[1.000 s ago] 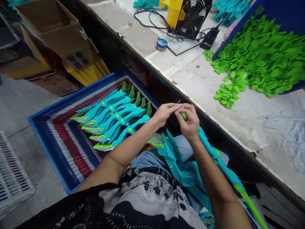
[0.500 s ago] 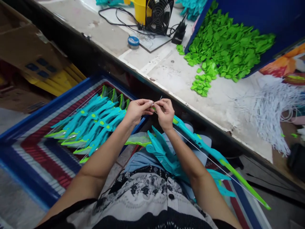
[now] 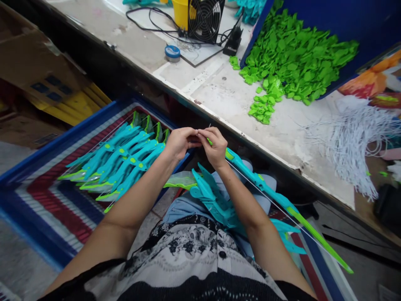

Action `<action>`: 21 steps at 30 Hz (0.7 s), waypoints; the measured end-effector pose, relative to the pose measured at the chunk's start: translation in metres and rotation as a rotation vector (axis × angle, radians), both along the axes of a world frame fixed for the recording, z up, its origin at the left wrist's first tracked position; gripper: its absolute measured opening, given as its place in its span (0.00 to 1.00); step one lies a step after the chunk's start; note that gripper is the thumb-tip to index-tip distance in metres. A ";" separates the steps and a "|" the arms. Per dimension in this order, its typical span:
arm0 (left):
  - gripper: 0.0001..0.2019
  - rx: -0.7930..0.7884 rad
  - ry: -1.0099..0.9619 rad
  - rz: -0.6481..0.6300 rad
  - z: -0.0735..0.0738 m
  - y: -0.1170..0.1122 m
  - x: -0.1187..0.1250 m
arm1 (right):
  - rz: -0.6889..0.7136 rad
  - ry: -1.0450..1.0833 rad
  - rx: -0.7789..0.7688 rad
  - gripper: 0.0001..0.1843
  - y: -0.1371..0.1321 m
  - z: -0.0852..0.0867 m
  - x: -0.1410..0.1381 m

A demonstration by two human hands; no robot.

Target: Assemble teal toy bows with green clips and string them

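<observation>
My left hand [image 3: 179, 144] and my right hand [image 3: 216, 147] meet fingertip to fingertip in front of the bench edge. Both are closed in a pinch at the end of a teal and green toy bow [image 3: 275, 195]. The bow slants down to the right under my right wrist, its white string [image 3: 260, 187] drawn along it. My left fingertips pinch the string's end, largely hidden by the fingers. A bit of green bow tip shows within my right fingers. More teal bow parts [image 3: 213, 198] lie across my lap.
On the left, a blue-rimmed tray [image 3: 19, 175] holds several strung bows [image 3: 125, 154]. The bench [image 3: 216, 94] carries a blue bin [image 3: 372, 37] spilling green pieces [image 3: 297, 54], a bundle of white strings [image 3: 354, 142], a fan [image 3: 205, 21], and a small round tin [image 3: 172, 53].
My fingertips have drawn closer together, and the white string loop that showed at my left fingers is now mostly covered. The whole view has shifted slightly.
</observation>
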State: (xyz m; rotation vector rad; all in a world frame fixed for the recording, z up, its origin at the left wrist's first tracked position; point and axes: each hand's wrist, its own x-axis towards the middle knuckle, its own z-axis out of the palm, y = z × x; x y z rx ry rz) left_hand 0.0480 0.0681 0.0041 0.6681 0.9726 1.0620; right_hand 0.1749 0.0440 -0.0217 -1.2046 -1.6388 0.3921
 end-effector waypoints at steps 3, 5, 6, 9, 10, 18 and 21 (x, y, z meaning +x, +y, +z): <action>0.06 0.049 0.040 -0.080 0.001 0.000 -0.004 | -0.019 -0.076 0.036 0.11 0.002 0.003 0.004; 0.09 0.123 0.127 -0.126 0.001 -0.001 -0.005 | -0.036 -0.109 0.037 0.12 0.001 0.005 0.006; 0.11 0.154 0.178 -0.143 0.001 -0.002 -0.005 | -0.045 -0.124 0.030 0.12 0.001 0.006 0.006; 0.13 0.222 0.309 -0.158 0.000 -0.005 -0.003 | -0.065 -0.140 0.005 0.12 -0.001 0.008 0.007; 0.13 0.246 0.346 -0.158 0.000 -0.006 -0.002 | -0.066 -0.125 0.007 0.12 -0.001 0.008 0.007; 0.11 0.351 0.532 -0.110 -0.005 -0.009 0.000 | -0.017 0.004 -0.041 0.11 -0.006 0.001 0.017; 0.12 0.305 0.488 -0.153 -0.007 -0.010 -0.001 | 0.035 -0.037 -0.011 0.11 -0.012 0.002 0.020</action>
